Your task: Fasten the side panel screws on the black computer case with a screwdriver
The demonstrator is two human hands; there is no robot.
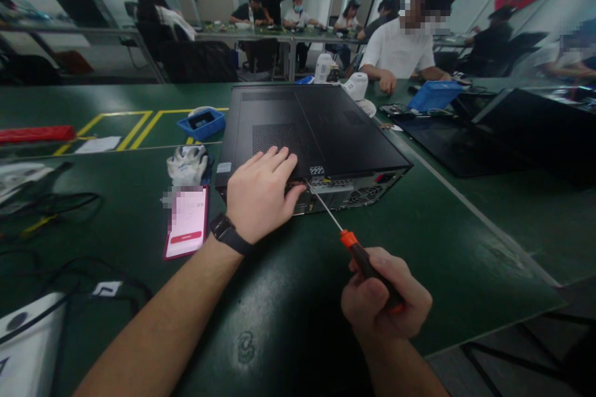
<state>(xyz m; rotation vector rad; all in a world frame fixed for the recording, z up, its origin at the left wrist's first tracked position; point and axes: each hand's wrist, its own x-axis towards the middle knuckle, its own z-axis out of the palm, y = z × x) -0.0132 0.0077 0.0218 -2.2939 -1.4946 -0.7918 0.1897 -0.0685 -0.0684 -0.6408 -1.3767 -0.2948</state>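
Observation:
A black desktop computer case (335,130) lies on its side on the green table, its rear panel with the fan grille facing me. My left hand (261,192) rests on the case's near edge, fingers stretched over the top and thumb down by the rear panel. In my right hand (386,291) is a screwdriver (328,212) with a dark handle and orange collar, the fingers wrapped round the handle. Its thin shaft slants up and left, with the tip at the rear edge near my left thumb. Whether the tip sits in a screw is too small to tell.
Left of the case are a phone (189,223), gloves (187,165) and a blue tray (202,124). Cables (69,198) spread over the far left. A black panel (459,142) lies on the right. A person in a white shirt (400,53) sits across the table.

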